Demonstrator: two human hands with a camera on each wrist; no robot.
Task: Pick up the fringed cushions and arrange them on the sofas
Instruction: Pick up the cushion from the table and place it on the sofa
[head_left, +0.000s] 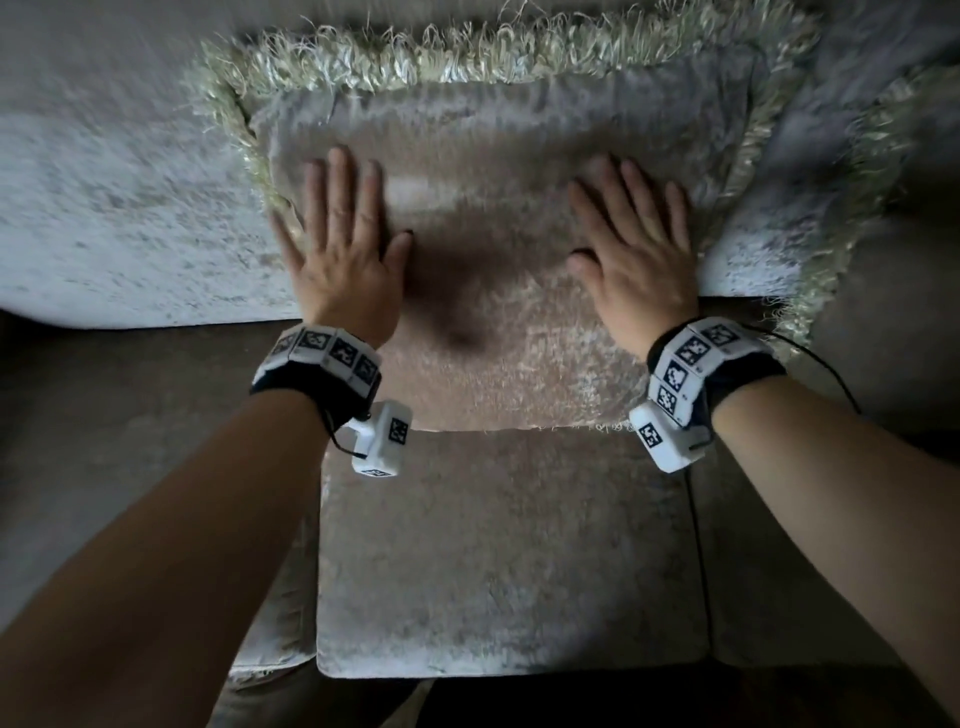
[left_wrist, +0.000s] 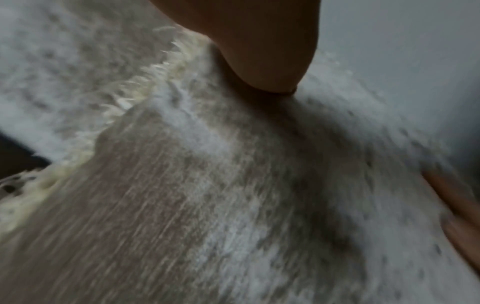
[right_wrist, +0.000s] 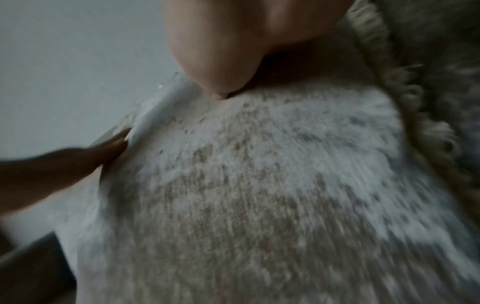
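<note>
Both hands lie flat on the fringed cushion (head_left: 483, 156), fingers straight and spread, pressing its velvety face. The left hand (head_left: 340, 244) rests near the cushion's left edge, the right hand (head_left: 636, 249) near its right edge. The cushion leans against the sofa back (head_left: 104, 208), its lower edge on the seat cushion (head_left: 509, 561). A second fringed cushion (head_left: 841, 156) sits just beside it on the right, partly overlapped.

A beige velvety cushion (head_left: 483, 218) with a pale cream fringe leans against the sofa (head_left: 498, 561) back, on the seat. A second fringed cushion (head_left: 852, 171) sits just beside it, to the right.
</note>
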